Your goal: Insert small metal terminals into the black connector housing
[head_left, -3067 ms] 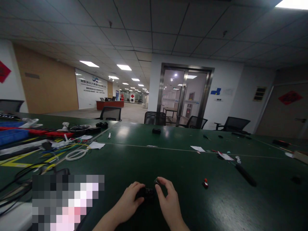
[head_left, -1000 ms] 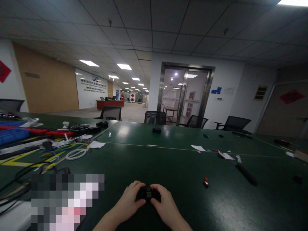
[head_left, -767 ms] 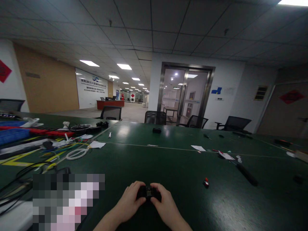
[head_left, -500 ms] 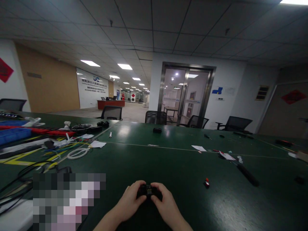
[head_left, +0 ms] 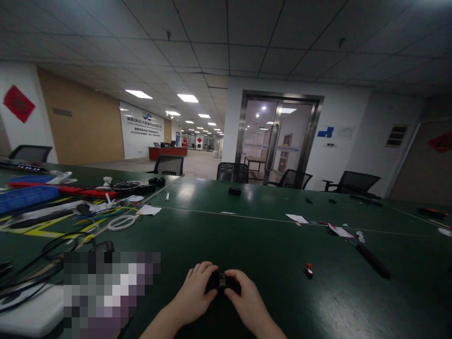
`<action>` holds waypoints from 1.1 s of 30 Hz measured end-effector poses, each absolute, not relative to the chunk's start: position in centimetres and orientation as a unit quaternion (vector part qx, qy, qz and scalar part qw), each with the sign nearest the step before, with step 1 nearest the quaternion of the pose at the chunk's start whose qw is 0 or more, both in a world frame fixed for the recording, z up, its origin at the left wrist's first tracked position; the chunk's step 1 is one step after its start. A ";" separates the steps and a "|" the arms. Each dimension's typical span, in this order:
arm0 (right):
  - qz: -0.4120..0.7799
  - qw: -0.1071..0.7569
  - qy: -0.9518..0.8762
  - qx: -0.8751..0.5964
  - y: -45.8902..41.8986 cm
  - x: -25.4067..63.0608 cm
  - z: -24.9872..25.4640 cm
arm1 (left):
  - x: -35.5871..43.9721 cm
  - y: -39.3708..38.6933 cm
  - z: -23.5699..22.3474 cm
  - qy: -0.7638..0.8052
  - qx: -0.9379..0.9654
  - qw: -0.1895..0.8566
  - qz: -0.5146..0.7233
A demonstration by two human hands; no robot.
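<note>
Low in the head view, both of my hands close around one small black part (head_left: 222, 281) resting on the green table (head_left: 268, 245). My left hand (head_left: 196, 294) grips its left side with curled fingers. My right hand (head_left: 246, 301) covers its right side, thumb pressed on top. Most of the part is hidden by my fingers; only a dark body with a small pale middle shows.
A small red piece (head_left: 309, 270) lies to the right of my hands, a black cylindrical tool (head_left: 372, 260) farther right. Cables, a white ring (head_left: 122, 222) and blue trays (head_left: 26, 195) crowd the left side. Papers (head_left: 297, 218) and office chairs (head_left: 229, 173) sit beyond.
Three seconds ago my right hand was lifted with fingers pinched above the part; it has since come down onto it. The view has shifted slightly; both hands keep holding the part.
</note>
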State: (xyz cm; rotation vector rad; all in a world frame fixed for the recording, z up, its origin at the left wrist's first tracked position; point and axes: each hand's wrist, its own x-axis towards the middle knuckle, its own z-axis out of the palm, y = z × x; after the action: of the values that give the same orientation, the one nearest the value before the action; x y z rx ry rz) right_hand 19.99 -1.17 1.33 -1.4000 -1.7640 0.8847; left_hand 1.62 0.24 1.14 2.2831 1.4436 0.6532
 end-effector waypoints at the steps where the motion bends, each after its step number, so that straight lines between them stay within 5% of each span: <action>1: 0.341 0.350 -0.680 -0.546 -1.1 20.0 1.3 | 1.5 0.3 1.2 0.523 0.805 0.154 0.235; 9: 0.354 0.311 -0.662 -0.583 -1.4 20.0 1.7 | -0.4 1.4 2.3 0.744 0.601 -0.105 0.271; 19: 0.389 0.256 -0.647 -0.605 -1.6 20.0 2.8 | -2.2 1.9 2.6 0.819 0.538 -0.012 0.198; 33: 0.380 0.329 -0.638 -0.584 -1.3 20.3 1.2 | -1.2 1.6 2.5 0.758 0.596 -0.072 0.256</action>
State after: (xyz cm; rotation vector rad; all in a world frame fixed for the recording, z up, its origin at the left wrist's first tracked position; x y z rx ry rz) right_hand 20.32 -1.25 1.19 -1.5281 -1.6687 0.9946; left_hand -1.22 1.59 2.46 1.9639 2.4954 0.8417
